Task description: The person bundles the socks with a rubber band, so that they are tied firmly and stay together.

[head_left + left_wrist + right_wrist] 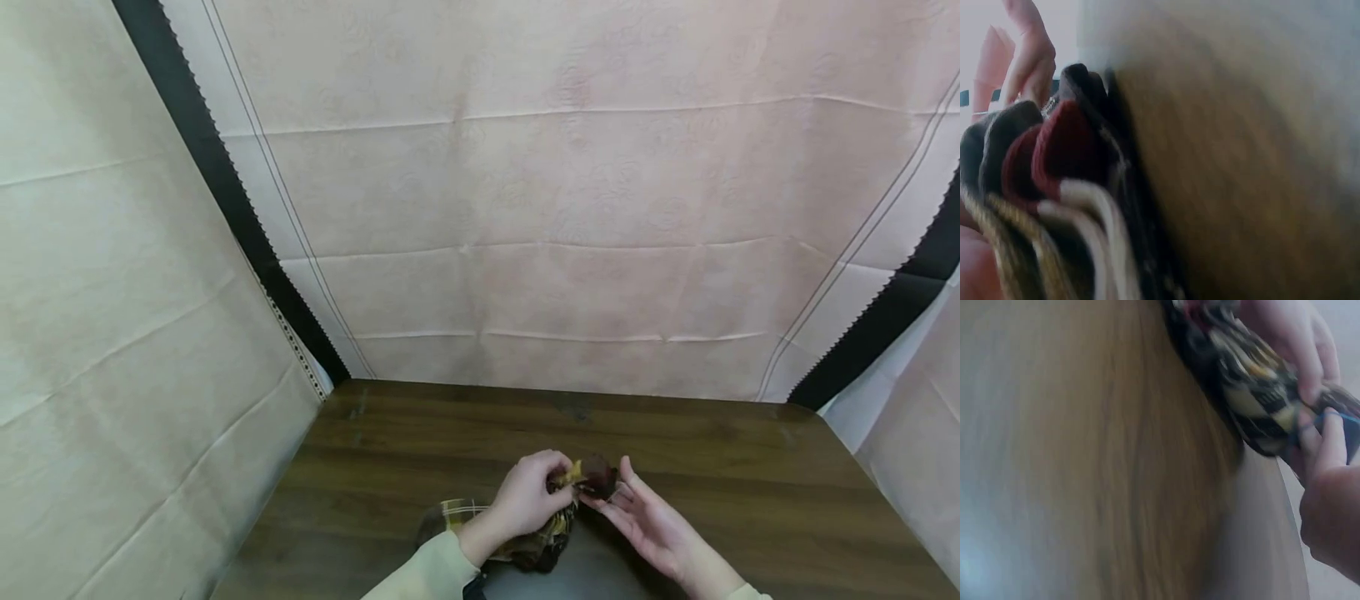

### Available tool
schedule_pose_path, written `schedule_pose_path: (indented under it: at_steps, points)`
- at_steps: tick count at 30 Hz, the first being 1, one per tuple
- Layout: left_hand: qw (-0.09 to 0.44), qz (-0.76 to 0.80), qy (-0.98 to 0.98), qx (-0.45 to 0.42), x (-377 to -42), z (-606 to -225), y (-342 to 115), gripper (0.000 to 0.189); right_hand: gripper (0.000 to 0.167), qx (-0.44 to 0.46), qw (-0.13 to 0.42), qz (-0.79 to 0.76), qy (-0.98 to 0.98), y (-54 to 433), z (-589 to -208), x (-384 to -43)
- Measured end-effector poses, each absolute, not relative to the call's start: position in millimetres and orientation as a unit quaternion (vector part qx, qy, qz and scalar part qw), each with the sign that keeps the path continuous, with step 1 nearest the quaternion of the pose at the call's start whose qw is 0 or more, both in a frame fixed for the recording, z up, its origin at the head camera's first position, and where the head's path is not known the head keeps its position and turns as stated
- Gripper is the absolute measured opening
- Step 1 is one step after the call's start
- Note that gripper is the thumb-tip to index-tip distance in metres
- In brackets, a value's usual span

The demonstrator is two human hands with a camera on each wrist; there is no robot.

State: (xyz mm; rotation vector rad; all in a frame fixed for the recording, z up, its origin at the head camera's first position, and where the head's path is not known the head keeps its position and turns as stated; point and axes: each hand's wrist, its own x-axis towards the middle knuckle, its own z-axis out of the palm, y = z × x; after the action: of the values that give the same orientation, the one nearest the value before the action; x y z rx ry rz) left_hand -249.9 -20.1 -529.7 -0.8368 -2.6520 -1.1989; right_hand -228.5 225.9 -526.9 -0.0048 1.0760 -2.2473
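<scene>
A dark plaid cloth with yellow and pale lines is bunched on the table; it may be a scarf. My left hand grips its gathered neck, and a brown and yellow end sticks out beyond the fingers. Beside that end is my right hand, thumb raised and fingers fairly straight, touching it. A thin blue band crosses the right fingers in the right wrist view; its full loop is hidden. Close up in the left wrist view, the cloth's folds show maroon, grey, gold and white stripes.
The brown wood-grain table extends around both hands. Pale fabric walls enclose it at the back and sides, with black strips along the corners. A grey patch shows at the table's near side.
</scene>
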Motion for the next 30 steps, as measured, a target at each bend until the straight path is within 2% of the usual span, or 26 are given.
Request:
schedule_pose_path:
  at_steps: [6, 13, 17, 22, 30]
  points:
    - [-0.008, -0.300, -0.879, -0.372, -243.7, -525.9, -12.6, 0.019, 0.097, -0.003, 0.326, -0.747, 0.580, 238.5, -528.4, -229.6]
    - [-0.020, -0.274, -0.867, -0.416, -241.8, -523.7, -12.6, 0.019, 0.069, 0.012, 0.303, -0.660, 0.687, 231.9, -528.4, -231.5]
    - [-0.063, -0.284, -0.865, -0.409, -243.2, -524.8, -17.7, 0.026, 0.060, 0.008, 0.298, -0.645, 0.703, 233.2, -527.8, -232.7]
    - [-0.099, -0.242, -0.871, -0.416, -240.6, -523.0, -19.0, 0.039, 0.057, -0.043, 0.291, -0.643, 0.707, 242.8, -530.5, -230.7]
    - [-0.103, -0.232, -0.865, -0.432, -238.7, -524.0, -20.3, 0.047, 0.050, -0.138, 0.268, -0.589, 0.750, 247.0, -535.0, -225.1]
